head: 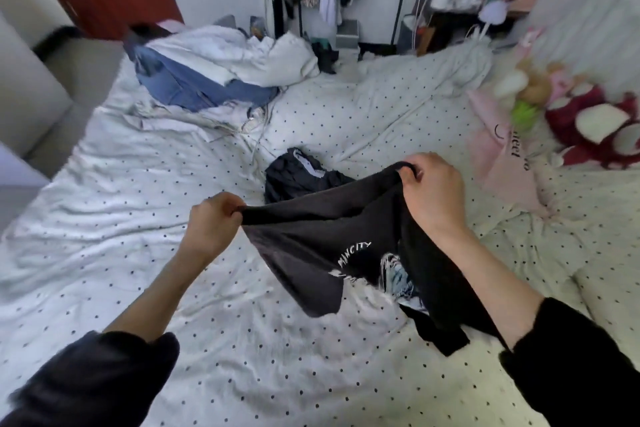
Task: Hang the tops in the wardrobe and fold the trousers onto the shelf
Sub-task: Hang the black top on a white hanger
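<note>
both hands (213, 222) pinch black top's (322, 239) edge.

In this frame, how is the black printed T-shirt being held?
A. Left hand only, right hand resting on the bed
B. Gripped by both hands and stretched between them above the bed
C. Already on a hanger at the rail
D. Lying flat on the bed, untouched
B: the left hand and the right hand each grip an edge of the black T-shirt, which hangs between them over the dotted bedsheet.
</note>
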Motion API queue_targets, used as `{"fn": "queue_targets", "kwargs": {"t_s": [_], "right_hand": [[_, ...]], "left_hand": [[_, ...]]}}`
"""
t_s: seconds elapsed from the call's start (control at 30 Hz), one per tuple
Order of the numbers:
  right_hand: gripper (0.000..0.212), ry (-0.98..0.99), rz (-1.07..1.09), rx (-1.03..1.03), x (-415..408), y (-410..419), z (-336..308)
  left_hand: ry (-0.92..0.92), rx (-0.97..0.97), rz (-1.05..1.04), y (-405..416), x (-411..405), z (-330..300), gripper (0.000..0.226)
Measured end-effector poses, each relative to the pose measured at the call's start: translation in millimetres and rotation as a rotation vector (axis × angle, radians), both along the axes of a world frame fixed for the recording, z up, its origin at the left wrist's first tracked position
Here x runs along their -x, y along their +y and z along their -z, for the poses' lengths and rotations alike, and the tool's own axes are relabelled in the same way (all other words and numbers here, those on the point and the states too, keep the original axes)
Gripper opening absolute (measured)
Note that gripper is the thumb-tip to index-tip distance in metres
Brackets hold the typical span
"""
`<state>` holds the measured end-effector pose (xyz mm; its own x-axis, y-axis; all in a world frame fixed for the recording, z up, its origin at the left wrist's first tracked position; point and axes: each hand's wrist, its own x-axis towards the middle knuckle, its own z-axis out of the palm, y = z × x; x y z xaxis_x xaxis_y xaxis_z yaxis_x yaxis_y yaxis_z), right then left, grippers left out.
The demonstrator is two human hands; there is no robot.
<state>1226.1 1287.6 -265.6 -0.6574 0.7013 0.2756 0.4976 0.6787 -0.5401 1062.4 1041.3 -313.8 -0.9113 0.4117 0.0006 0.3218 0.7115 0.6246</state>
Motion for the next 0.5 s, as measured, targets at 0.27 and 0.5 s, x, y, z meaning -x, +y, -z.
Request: {"fn": "queue_targets", "kwargs": {"t_s": [0.27,0.5], "right_hand": [[0.018,0.274,-0.264,-0.064,68,-69,-141],[0.013,0.348,-0.594,-0.085,138,-203,-221]], "left_hand": [[0.068,-0.525,-0.331,-98,20,-151,0.030],[0.394,-0.392,-0.480,-260,3,-244,0.030]]}}
